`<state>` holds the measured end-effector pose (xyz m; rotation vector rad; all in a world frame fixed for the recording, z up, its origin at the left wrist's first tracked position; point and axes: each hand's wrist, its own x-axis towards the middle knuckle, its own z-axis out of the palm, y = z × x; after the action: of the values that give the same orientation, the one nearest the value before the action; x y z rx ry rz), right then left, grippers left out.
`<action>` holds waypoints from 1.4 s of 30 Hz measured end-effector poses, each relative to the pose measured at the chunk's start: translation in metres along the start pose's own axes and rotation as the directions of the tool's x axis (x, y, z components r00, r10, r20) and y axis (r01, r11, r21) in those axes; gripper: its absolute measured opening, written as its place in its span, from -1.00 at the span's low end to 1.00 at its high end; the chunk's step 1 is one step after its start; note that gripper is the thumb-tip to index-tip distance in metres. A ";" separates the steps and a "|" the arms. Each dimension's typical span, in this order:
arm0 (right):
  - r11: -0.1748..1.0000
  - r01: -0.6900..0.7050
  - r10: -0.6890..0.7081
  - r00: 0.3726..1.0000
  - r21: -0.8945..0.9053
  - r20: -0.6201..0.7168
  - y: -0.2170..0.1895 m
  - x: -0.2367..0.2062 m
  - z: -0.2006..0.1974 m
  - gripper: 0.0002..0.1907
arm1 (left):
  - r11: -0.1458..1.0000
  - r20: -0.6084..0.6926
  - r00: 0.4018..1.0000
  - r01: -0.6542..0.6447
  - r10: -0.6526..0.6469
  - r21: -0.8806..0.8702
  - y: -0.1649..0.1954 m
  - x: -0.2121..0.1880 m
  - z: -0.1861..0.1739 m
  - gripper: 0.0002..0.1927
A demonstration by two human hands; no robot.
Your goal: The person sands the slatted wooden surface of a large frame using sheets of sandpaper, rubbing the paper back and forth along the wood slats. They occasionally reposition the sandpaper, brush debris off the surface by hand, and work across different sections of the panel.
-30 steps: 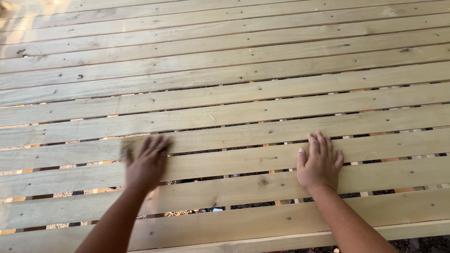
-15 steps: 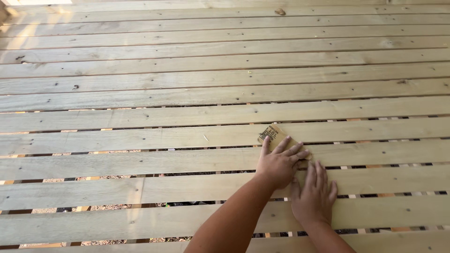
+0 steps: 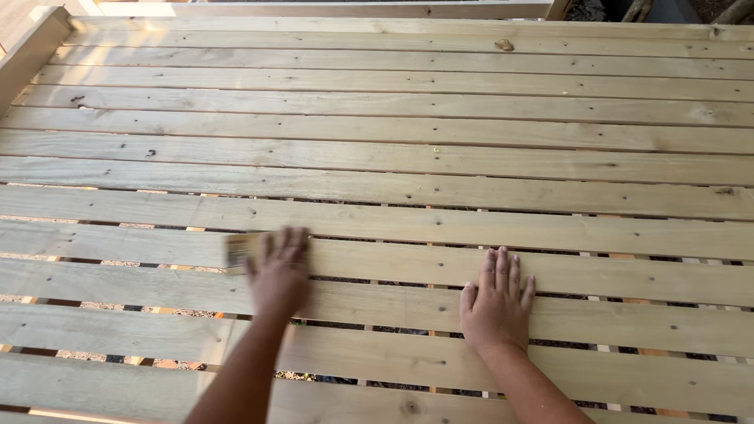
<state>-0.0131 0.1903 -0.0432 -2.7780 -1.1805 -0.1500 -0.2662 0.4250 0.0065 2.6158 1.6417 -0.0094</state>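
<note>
A small tan sanding block [image 3: 242,250] lies flat on a pale wooden slat [image 3: 597,271] of the slatted deck [image 3: 393,110], toward its near left part. The left hand [image 3: 281,271] presses down on the block, fingers together and stretched over it; it is blurred, so I cannot tell whether they curl round its edges. The right hand [image 3: 495,302] lies palm-down on the slats well to the right, fingers straight and slightly spread, holding nothing.
</note>
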 end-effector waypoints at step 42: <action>0.997 -0.072 0.073 0.996 0.011 -0.060 0.008 -0.003 -0.010 -0.17 | 0.984 0.134 0.974 -0.180 0.180 -0.013 -0.019 0.082 -0.003 -0.35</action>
<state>-0.0096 0.1807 -0.0343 -2.7833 -1.0621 -0.2191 -0.2479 0.5067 0.0064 2.6868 1.3583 -0.1747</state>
